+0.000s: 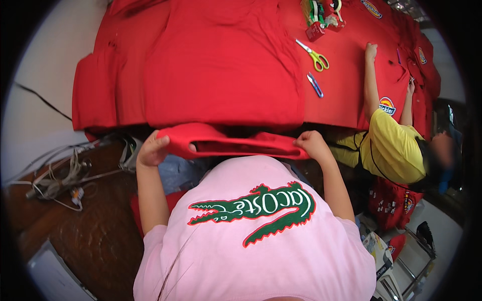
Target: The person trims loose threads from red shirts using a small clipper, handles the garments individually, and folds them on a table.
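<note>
A red shirt (226,65) lies spread over the table and hangs down at its near edge. Its open end (236,143) is stretched sideways between my hands, just off the table, and a dark gap shows inside. My left hand (153,149) pinches the left side of this edge, thumb on top. At the other end, my right hand (312,144) grips the fabric between closed fingers. On the table to the right lie yellow-handled scissors (317,59) and small blue thread snips (315,85), both apart from my hands.
At right, a person in a yellow shirt (394,150) works on another red garment (389,75) with a coloured patch. A tape dispenser (331,20) stands at the back. Cables and a power strip (55,180) lie on the brown floor at left. A metal rack (414,261) stands lower right.
</note>
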{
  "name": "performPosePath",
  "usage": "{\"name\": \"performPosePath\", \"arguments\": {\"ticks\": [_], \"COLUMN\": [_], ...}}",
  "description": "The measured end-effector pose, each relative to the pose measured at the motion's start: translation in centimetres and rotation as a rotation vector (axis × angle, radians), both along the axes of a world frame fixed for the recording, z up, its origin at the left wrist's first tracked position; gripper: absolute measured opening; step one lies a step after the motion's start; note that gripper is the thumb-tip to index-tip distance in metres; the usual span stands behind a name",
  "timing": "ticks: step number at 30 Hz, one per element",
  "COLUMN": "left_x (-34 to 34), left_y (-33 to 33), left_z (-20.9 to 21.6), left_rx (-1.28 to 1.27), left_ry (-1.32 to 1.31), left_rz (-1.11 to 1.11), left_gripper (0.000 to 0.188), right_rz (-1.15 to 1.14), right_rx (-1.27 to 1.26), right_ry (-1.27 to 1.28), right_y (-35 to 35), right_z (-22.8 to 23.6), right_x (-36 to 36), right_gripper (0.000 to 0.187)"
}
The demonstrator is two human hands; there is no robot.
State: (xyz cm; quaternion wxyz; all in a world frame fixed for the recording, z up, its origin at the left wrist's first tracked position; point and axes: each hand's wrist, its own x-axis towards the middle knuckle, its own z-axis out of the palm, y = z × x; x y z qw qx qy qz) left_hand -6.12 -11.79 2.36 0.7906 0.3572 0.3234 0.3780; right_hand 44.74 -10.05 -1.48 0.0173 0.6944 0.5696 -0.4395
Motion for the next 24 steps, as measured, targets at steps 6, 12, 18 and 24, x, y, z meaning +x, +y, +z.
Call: {"name": "performPosePath", "arguments": {"ticks": [6,12,18,24], "left_x": [-4.0,-3.6,-1.5,-2.6], "left_y": [5.4,18.1,27.9,31.1], "left_z": [0.4,3.5,2.1,-2.4], "left_rx": [0.010,0.225,0.009,-0.123], "left_ry": [-0.167,-0.400,-0.351,-0.339], "left_rz": [0.054,0.088,0.414,0.427], "left_gripper": [0.060,0.060,0.059,0.059], "right_rz": [-0.764,-0.662,-0.490,-0.848], "right_rx": [-0.182,0.065,0.131,0.182], "right_ry": [1.411,1.805,1.840,1.707], "right_y": [6.1,15.2,23.6,26.1], "right_z": [4.5,7.2,8.3,4.9], "right_x": [1.2,-1.0,-3.5,-5.3], "right_gripper": [0.031,0.029,0.028,0.028]}}
